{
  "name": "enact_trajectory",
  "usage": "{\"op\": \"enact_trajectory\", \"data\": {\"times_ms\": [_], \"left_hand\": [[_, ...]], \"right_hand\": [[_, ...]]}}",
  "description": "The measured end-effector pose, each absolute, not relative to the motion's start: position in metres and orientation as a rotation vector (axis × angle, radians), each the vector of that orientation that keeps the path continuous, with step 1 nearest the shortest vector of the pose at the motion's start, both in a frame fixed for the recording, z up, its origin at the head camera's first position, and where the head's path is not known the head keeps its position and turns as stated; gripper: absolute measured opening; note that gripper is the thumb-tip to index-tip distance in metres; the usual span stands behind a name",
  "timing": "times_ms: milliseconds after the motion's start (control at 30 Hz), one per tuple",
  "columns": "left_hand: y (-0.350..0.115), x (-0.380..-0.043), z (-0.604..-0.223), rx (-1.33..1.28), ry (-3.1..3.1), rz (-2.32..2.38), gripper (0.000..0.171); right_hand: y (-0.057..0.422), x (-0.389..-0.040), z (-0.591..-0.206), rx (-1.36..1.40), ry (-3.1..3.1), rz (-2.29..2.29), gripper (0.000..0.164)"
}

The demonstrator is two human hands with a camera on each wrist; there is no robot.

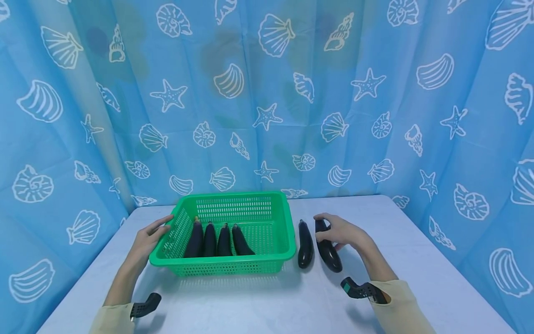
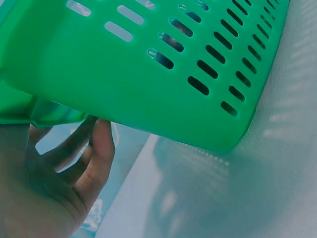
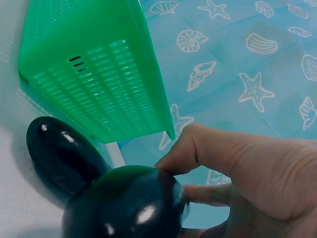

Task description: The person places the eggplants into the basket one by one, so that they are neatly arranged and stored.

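Note:
A green plastic basket (image 1: 227, 260) stands on the table with several dark eggplants (image 1: 210, 240) lying side by side in its left and middle part. At its left rim my left hand (image 1: 146, 241) grips the edge, fingers bent against it; the left wrist view shows this hand (image 2: 64, 178) from below the rim. My right hand (image 1: 340, 230) holds a glossy eggplant (image 1: 329, 256) by its upper part, thumb on one side and fingers on the other. That eggplant's rounded end (image 3: 124, 208) fills the lower right wrist view. Another eggplant (image 1: 306, 246) lies between it and the basket.
A white cloth covers the table (image 1: 233, 306). Behind and at both sides hangs a blue curtain (image 1: 267, 144) with white shell and starfish prints. Each wrist wears a black camera mount, one on the left (image 1: 145, 306) and one on the right (image 1: 363, 291).

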State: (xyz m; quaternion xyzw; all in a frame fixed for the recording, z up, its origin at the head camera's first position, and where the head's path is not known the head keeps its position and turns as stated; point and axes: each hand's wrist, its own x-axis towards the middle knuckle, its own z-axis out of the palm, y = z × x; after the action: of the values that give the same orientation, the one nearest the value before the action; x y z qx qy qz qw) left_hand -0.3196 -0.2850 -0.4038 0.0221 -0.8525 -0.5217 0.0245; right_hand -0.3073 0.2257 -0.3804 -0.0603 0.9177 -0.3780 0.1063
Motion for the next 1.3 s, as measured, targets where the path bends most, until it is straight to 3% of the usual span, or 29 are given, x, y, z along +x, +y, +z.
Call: {"op": "enact_trajectory", "data": {"times_ms": [1300], "left_hand": [[-0.285, -0.32, -0.405, 0.072, -2.642, -1.588, 0.06]], "right_hand": [[0.212, -0.302, -0.361, -0.258, 2.621, -1.366, 0.071]]}}
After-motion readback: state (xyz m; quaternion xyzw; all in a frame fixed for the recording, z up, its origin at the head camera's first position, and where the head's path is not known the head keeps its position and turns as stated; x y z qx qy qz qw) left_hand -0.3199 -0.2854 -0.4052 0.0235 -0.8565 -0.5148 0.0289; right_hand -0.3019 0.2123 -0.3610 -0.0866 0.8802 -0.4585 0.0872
